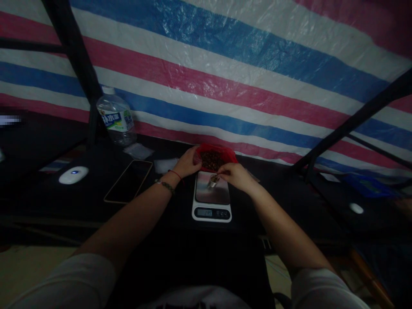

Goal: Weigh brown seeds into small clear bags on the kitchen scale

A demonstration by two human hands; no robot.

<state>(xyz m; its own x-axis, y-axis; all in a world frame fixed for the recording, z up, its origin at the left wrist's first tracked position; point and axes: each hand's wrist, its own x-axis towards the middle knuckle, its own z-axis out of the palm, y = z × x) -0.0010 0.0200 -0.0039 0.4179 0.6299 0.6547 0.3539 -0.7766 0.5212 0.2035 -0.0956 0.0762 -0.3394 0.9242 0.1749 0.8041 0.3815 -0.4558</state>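
Observation:
A red plastic bag (pixel 232 155) with its mouth spread wide holds many small dark-brown pieces (pixel 211 160). My left hand (pixel 189 161) grips the bag's left edge between thumb and fingers. Just in front of the bag lies a white kitchen scale (pixel 211 214) with a steel plate and a lit display. On that plate stands a small silvery cup (pixel 213 183) with brown bits in it. My right hand (pixel 236 175) reaches in from the right, its fingertips pinched together at the cup's upper rim. What lies between those fingertips is too small to make out.
Left of my arms are a phone (pixel 128 181), small clear plastic bags (pixel 165 165), a white oval device (pixel 73 174) and a large clear bottle (pixel 116 118). Striped sheeting (pixel 206 81) hangs behind the black table. Dark metal posts (pixel 72 51) frame both sides.

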